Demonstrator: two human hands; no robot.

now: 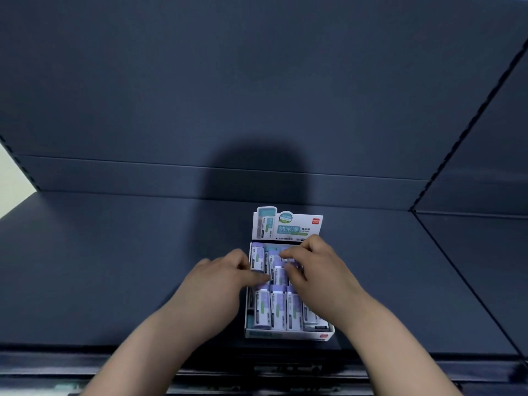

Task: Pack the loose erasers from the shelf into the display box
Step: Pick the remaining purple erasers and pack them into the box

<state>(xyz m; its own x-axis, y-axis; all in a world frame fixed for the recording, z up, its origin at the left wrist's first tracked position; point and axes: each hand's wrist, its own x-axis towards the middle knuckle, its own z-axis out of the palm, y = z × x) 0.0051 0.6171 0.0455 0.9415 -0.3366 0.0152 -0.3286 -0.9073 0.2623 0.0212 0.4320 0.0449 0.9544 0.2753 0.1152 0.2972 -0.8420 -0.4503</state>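
White display box [288, 335] reads 纳米净, red deli logo [316, 221]; erasers [278, 310] inside.

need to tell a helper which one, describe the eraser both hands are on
On the dark shelf stands a white box with an upright header card at its back. In its back row, below that card, the eraser lies between the left hand and the right hand. Unlike the neat front row, it sits out of line, fingertips on both sides.
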